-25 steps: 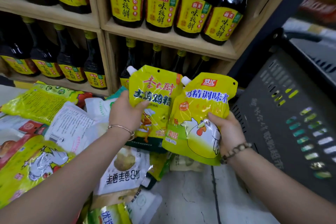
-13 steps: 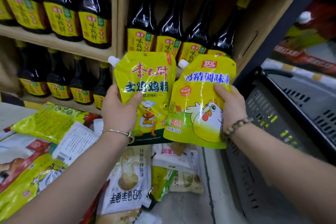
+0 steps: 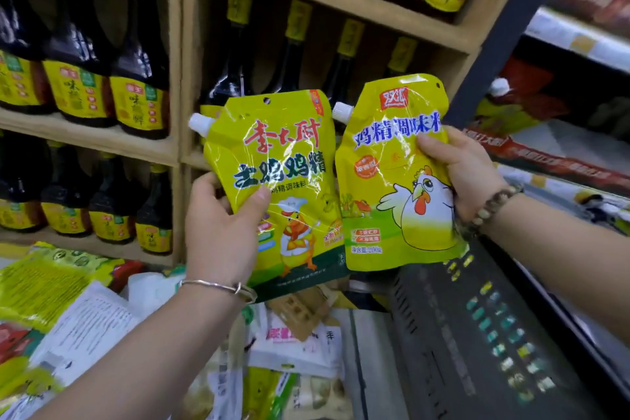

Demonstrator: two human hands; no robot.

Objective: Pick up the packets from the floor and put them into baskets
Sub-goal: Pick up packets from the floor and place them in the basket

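Gripping chef-chick pouch (image 3: 289,181) in left hand (image 3: 221,232) and hen pouch (image 3: 392,188) in right hand (image 3: 467,174), both upright, side by side before the shelf (image 3: 102,143), above the floor pile (image 3: 85,317); mid-carry, likely; next calls for swinging right, lowering into the dark basket (image 3: 460,334), letting go.

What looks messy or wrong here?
Packets lie jumbled on the floor under the shelves, overlapping at all angles. The chef-chick pouch in the left hand and hen pouch in the right hand look whole; no spill shows.
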